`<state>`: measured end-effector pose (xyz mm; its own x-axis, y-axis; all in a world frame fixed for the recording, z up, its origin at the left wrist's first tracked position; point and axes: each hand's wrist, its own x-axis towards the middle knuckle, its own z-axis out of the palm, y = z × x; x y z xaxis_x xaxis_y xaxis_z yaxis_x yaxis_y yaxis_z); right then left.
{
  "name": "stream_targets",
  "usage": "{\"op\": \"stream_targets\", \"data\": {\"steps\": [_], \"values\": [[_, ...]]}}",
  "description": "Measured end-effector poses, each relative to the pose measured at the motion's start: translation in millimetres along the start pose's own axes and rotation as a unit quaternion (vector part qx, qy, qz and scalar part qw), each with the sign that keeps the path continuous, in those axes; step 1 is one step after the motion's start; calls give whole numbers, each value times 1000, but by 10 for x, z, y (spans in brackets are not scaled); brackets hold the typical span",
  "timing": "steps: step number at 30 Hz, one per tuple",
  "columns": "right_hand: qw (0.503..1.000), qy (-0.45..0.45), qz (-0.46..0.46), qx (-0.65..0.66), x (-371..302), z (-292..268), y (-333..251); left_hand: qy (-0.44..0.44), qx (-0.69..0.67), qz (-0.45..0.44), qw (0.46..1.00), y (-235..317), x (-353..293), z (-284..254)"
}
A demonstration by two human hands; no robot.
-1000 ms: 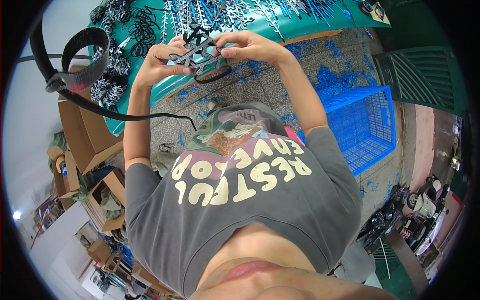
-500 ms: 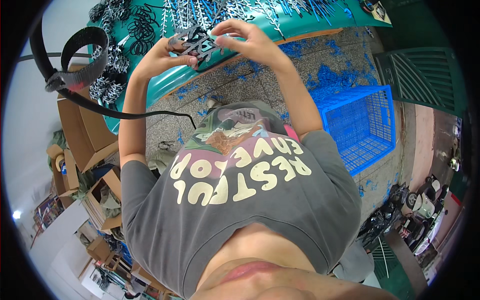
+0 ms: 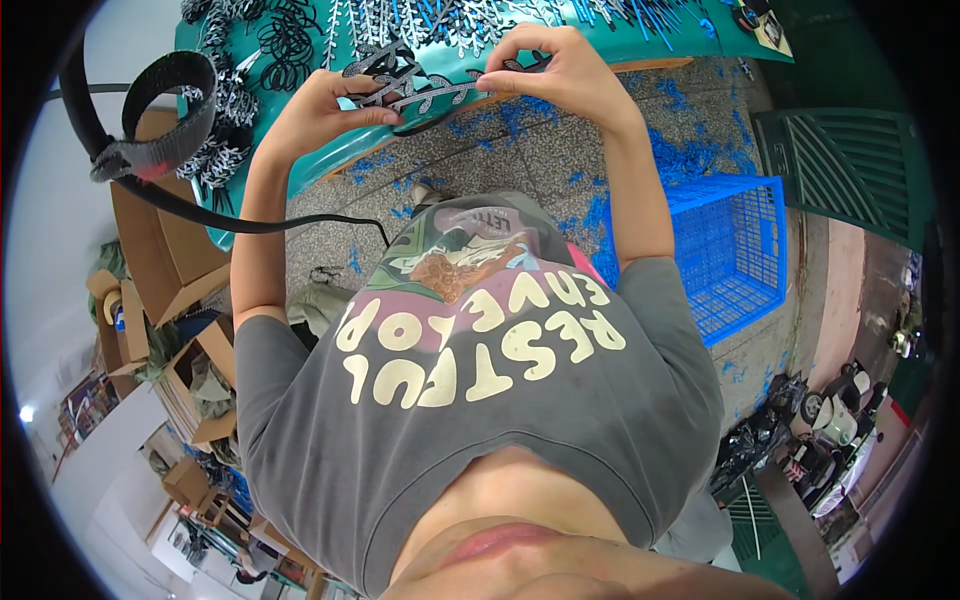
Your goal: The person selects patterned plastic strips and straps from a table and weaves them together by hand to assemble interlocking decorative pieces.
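Note:
A black and silver leaf-shaped trim strip is stretched between my two hands over the near edge of a green-covered table. My left hand is closed on one part, with thumb and fingers pinching it; a bunched tangle of the same trim lies at its fingertips. My right hand pinches the strip farther right, its fingers curled round, and a short piece shows beyond them. More silver leafy strips and thin blue strips lie across the table behind my hands.
Black loops and bundles of leafy trim lie on the table's left. A blue plastic crate stands on the floor at right, near blue scraps. Cardboard boxes are at left. A black cable crosses by my left forearm.
My right hand has moved right and slightly up, away from my left hand. The trim, bunched between both hands before, is now drawn out in a line.

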<state>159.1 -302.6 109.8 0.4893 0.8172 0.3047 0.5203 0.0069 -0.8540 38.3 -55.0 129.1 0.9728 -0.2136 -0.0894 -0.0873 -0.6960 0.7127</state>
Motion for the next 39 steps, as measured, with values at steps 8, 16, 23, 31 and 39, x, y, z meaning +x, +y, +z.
{"op": "stream_targets", "data": {"steps": [8, 16, 23, 31, 39], "values": [[998, -2, 9, -58, -6, 11, -36, 11, -26, 8, 1000, -221, -60, 7], [997, -33, 74, 3, 37, 83, 154, 10, -120, 28, 992, -51, -114, 17], [996, -65, 62, 20, 131, 186, 182, -26, -40, 140, 989, -93, -65, -24], [959, -203, 104, 166, 197, 379, 477, -18, -94, 174, 980, -31, -29, -10], [927, -132, 7, 352, 149, 411, 453, -75, -423, 49, 902, -378, -43, 2]]}}
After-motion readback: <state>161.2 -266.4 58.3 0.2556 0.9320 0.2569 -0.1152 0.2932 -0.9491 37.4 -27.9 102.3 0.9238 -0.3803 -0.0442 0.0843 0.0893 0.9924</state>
